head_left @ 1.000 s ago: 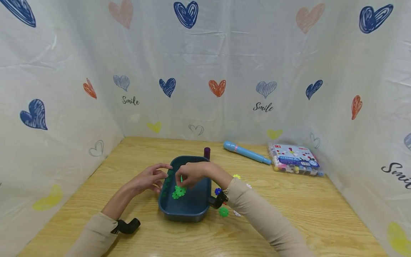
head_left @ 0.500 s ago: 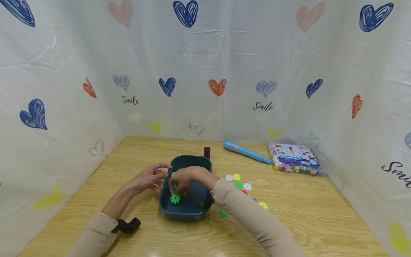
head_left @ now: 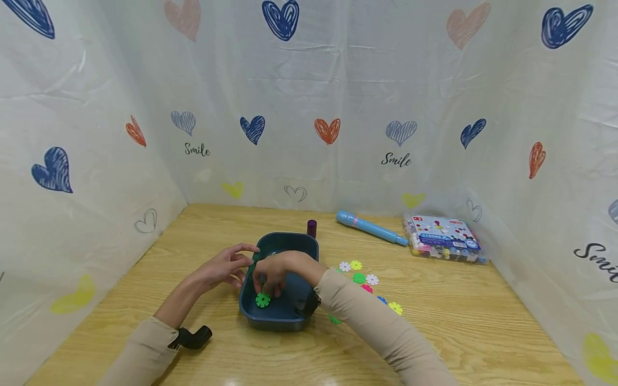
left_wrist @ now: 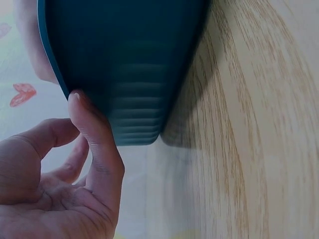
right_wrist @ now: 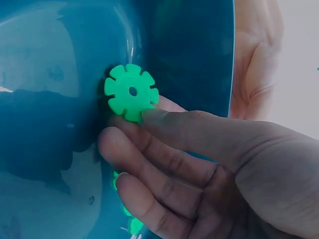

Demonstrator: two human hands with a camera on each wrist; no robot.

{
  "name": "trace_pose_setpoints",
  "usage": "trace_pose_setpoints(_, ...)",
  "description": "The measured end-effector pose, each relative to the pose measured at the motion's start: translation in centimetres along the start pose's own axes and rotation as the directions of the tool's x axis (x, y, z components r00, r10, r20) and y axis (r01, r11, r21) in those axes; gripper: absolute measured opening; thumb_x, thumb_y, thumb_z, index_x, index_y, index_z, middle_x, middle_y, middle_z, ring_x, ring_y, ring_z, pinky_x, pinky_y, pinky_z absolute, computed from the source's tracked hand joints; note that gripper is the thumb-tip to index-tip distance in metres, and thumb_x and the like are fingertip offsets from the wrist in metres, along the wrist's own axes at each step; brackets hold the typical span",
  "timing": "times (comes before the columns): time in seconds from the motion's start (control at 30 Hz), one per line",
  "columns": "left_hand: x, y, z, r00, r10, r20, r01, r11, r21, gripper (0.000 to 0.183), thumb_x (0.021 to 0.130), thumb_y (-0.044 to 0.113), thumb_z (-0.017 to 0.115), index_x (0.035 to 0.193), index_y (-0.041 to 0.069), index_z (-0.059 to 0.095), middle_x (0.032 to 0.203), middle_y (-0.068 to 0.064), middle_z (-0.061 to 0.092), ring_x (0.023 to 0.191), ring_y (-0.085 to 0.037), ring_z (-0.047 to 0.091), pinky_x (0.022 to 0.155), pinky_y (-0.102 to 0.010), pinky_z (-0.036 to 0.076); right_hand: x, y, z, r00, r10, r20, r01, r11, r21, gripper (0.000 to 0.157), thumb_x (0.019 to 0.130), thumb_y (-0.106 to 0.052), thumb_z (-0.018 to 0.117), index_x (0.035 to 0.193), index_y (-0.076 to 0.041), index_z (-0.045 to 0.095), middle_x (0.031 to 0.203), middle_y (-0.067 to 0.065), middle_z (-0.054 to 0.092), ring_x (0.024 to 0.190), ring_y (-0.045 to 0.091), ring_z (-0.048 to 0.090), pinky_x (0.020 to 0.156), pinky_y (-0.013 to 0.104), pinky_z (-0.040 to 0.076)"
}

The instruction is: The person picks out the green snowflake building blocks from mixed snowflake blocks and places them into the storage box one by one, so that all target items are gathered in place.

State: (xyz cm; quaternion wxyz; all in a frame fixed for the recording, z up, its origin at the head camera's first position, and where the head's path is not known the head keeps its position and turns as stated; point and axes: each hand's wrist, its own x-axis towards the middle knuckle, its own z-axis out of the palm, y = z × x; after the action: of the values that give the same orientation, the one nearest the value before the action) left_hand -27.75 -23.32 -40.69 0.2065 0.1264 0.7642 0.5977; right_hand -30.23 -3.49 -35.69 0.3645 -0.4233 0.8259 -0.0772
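My right hand [head_left: 272,273] reaches down inside a dark teal bin [head_left: 277,325]. Its thumb and index finger pinch a green snowflake disc [right_wrist: 132,92], a flat toy piece with a notched edge and a centre hole. Below the curled fingers in the right wrist view, parts of more green discs [right_wrist: 133,225] show, mostly hidden by the hand. At the bin's left side is my left hand [head_left: 223,271], its relaxed fingers right at the rim. The left wrist view shows its thumb [left_wrist: 92,127] lying against the rim, with the other fingers loosely bent beyond it.
Right of the bin lie several coloured snowflake discs [head_left: 359,278], partly behind the right sleeve. A dark purple cylinder [head_left: 311,229] stands behind the bin. Farther back are a light blue tube [head_left: 372,228] and a clear box of small parts [head_left: 443,239].
My right hand has moved slightly left and nearer inside the bin, onto the green discs; one now shows below its fingertips. The left hand and bin stay in place.
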Motion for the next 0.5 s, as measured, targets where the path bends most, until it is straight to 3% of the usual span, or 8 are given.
trace_pose_setpoints(0.5, 0.04, -0.09, 0.23, 1.000, -0.002, -0.003, 0.002, 1.000, -0.006, 0.048, 0.102, 0.021, 0.052, 0.145, 0.008, 0.036, 0.091, -0.003, 0.062, 0.063, -0.012, 0.062, 0.060, -0.028, 0.057, -0.89, 0.39, -0.14, 0.999, -0.032, -0.023, 0.032, 0.999, 0.017, 0.018, 0.097, -0.009, 0.059, 0.113, -0.014, 0.067, 0.095, 0.003, 0.066, 0.079, 0.016, 0.070, 0.071, 0.025, 0.058)
